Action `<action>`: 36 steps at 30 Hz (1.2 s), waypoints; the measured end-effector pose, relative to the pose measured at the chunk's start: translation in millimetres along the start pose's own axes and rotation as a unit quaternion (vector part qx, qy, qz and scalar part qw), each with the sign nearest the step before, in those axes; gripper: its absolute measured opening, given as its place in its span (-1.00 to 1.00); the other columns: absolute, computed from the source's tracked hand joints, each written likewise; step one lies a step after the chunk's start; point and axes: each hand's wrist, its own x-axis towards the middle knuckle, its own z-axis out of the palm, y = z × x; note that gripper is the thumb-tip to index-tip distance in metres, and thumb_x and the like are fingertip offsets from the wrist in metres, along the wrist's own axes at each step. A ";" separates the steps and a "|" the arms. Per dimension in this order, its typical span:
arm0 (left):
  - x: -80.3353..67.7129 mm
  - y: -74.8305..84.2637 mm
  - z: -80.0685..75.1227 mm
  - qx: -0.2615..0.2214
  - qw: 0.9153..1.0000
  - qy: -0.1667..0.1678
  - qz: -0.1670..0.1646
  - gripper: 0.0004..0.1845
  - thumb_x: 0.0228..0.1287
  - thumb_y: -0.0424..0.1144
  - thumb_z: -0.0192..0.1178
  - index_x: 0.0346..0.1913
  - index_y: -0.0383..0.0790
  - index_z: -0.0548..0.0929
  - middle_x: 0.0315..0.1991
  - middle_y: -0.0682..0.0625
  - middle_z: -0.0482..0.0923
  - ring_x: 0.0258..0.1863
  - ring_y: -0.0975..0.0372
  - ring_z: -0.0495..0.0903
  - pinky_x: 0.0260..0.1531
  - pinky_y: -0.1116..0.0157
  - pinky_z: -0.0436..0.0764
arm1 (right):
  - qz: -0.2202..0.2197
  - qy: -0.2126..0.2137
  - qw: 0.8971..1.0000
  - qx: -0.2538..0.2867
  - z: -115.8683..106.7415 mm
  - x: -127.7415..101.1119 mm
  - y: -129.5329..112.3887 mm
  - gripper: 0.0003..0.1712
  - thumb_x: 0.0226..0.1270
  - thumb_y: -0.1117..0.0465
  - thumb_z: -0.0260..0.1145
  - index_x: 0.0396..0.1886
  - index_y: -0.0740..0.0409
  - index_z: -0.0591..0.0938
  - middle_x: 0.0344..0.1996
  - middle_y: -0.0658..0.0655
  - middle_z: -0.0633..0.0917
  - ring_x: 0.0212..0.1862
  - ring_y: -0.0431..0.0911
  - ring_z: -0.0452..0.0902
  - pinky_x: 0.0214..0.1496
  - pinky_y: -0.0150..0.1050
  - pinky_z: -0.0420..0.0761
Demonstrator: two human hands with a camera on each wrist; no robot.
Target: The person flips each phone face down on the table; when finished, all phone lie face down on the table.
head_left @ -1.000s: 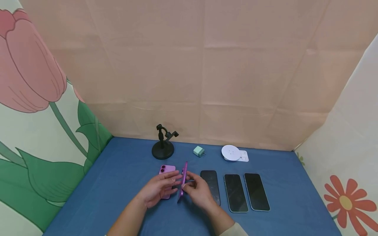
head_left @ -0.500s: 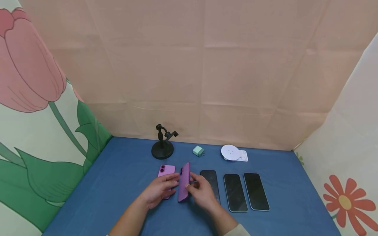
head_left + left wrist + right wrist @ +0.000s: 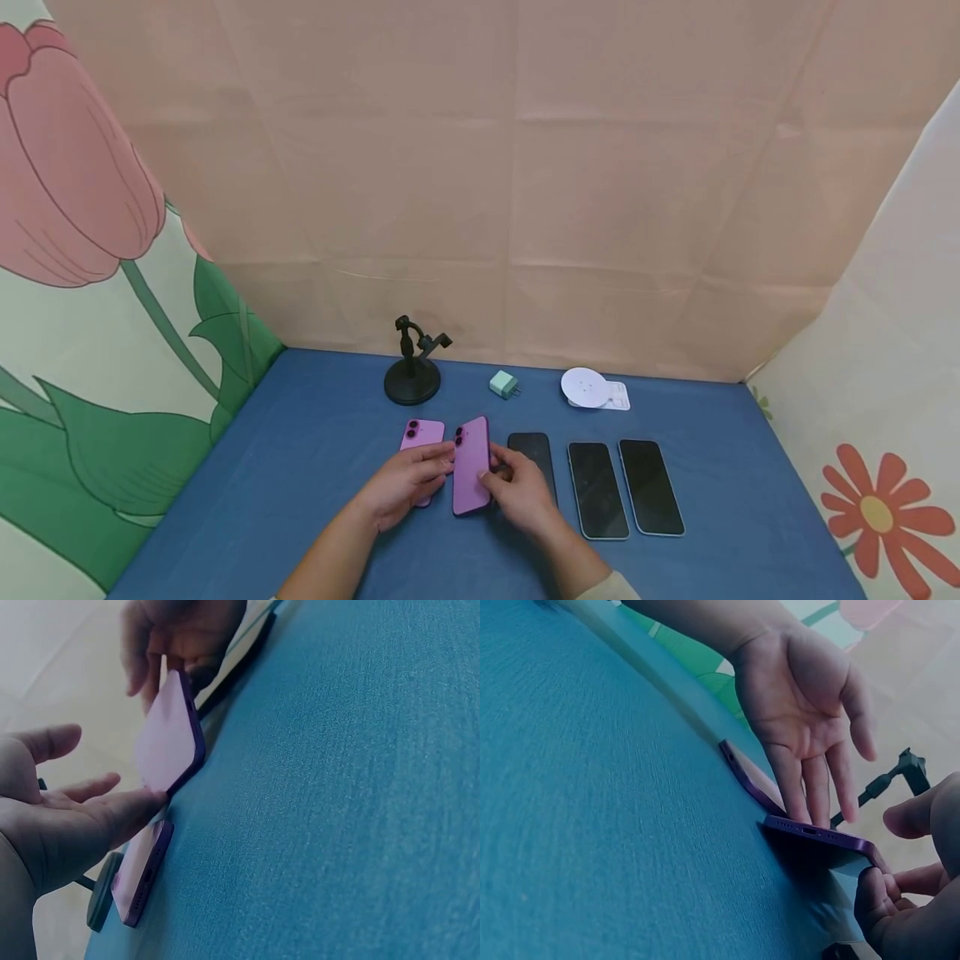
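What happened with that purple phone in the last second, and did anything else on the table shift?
The purple phone was standing on its edge a second ago; the right hand has since tipped it leftward, back up, so it now leans low over the blue table. The right hand still grips its raised edge; the left hand still touches its lower edge with straight fingers. The pink phone, three dark phones and stand stayed put.

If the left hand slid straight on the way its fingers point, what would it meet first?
Most likely the tilted purple phone: the left hand already has its fingertips at that phone's lower edge, above the pink phone lying flat. The right hand holds the far side.
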 end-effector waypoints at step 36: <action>-7.9 8.9 -4.7 0.040 0.999 0.011 -0.001 -0.34 0.57 -0.13 0.17 0.54 -0.42 0.30 0.51 -0.31 0.31 0.53 -0.12 0.26 0.46 -0.11 0.24 | -0.002 -0.041 0.998 -0.055 -4.6 0.3 4.7 -0.45 0.42 0.13 0.40 0.28 0.37 0.61 -0.04 0.15 0.75 -0.18 -0.07 0.65 -0.27 -0.25 0.72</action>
